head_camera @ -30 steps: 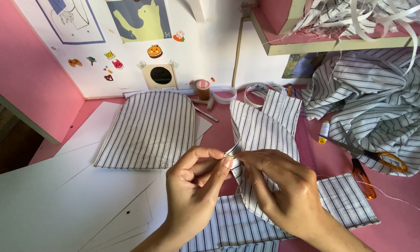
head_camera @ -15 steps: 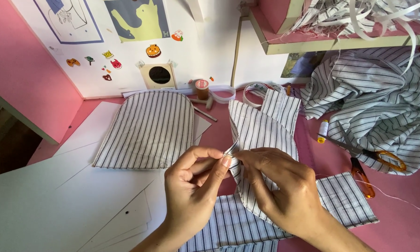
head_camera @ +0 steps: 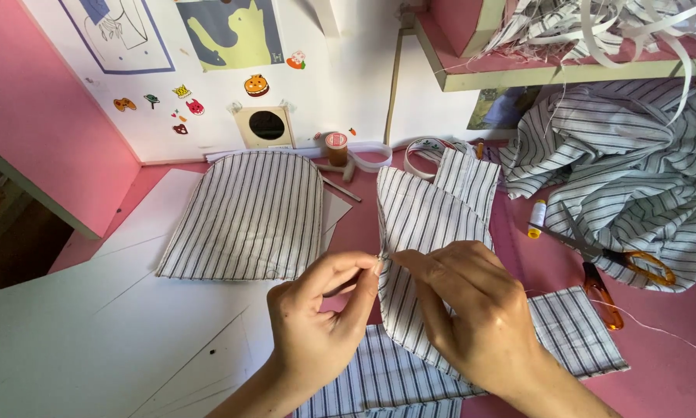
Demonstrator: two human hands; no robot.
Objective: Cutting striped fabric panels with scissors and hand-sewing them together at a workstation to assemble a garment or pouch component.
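On the pink counter (head_camera: 673, 364), a rounded striped panel (head_camera: 247, 217) lies far left. At centre, the left hand (head_camera: 317, 325) and right hand (head_camera: 472, 317) both pinch the left edge of a striped cloth piece (head_camera: 425, 224), its length running away from them. Orange-handled scissors (head_camera: 603, 271) rest right.

Small coloured stickers (head_camera: 185, 104) dot the white back wall beneath two posters, a blue line drawing (head_camera: 120, 31) and a yellow-green cat silhouette (head_camera: 228, 31).
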